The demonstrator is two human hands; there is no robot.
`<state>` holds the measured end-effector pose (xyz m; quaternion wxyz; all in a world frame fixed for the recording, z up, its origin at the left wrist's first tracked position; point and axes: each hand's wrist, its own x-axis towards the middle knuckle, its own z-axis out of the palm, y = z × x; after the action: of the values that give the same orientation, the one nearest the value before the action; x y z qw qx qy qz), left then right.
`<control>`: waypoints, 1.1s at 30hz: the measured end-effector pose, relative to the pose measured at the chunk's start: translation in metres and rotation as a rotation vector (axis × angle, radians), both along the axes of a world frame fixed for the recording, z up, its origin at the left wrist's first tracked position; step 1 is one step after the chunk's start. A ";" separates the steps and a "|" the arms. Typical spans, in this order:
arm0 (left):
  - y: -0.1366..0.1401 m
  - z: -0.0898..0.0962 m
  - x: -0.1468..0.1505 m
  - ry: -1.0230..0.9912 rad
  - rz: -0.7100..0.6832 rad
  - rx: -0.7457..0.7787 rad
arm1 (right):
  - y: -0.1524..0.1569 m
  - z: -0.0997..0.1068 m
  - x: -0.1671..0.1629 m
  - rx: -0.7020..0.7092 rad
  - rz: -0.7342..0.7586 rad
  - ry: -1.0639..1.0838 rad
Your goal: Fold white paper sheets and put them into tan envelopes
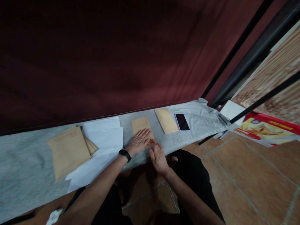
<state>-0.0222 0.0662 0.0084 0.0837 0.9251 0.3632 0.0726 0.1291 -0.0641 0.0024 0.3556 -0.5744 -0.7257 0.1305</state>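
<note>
Ideally, the open left hand presses the envelope flat while the right hand, its grip unclear, steadies the near corner.

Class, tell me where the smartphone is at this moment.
In the head view, the smartphone lies right of centre on the grey cloth, just right of a brown envelope and beyond the right hand.

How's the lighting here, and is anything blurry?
Head view: dim, red backdrop fading almost to black at upper left; same view: no strong glare on the phone or envelope under the left hand; same view: faint print on the envelope stack too soft to read.
</note>
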 end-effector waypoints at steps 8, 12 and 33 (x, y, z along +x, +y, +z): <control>-0.044 0.006 -0.006 -0.016 -0.055 -0.043 | 0.002 -0.005 -0.005 -0.034 -0.093 0.156; -0.064 0.004 -0.007 0.001 -0.053 -0.038 | 0.004 -0.003 -0.001 -0.053 -0.098 0.216; -0.093 0.008 -0.010 -0.137 -0.075 -0.055 | 0.112 0.004 0.017 -0.274 0.225 -0.309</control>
<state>-0.0326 -0.0266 0.0169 0.1364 0.9283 0.3235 0.1224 0.1461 0.0484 0.0066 0.1424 -0.5457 -0.8066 0.1772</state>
